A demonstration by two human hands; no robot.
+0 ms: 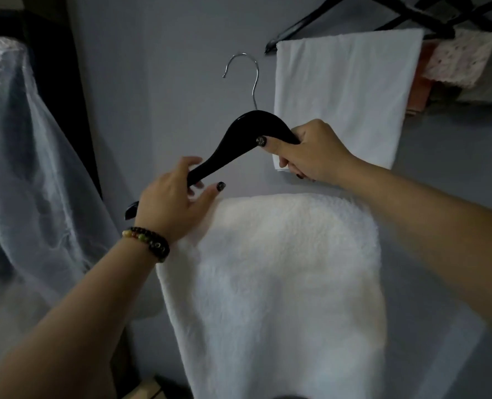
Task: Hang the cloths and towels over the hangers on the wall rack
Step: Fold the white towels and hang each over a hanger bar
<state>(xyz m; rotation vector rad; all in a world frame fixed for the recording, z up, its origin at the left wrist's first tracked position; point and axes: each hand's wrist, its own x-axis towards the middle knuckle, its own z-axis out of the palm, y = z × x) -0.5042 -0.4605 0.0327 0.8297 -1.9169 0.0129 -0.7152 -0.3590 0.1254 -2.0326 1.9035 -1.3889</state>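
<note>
A black hanger (pixel 239 139) with a silver hook is held up in front of the grey wall. My right hand (pixel 311 151) grips its right arm, thumb on the front. My left hand (pixel 178 200) holds its left arm, fingers loosely around it. A thick white fluffy towel (pixel 282 283) is draped over the hanger's lower bar and hangs down between my arms. The bar itself is hidden by the towel.
A thin white cloth (pixel 342 93) hangs on a black hanger (pixel 305 21) at the upper right, with pinkish patterned cloths (pixel 457 61) beside it on the rack. A pale translucent sheet (pixel 28 168) hangs at the left, by a dark frame.
</note>
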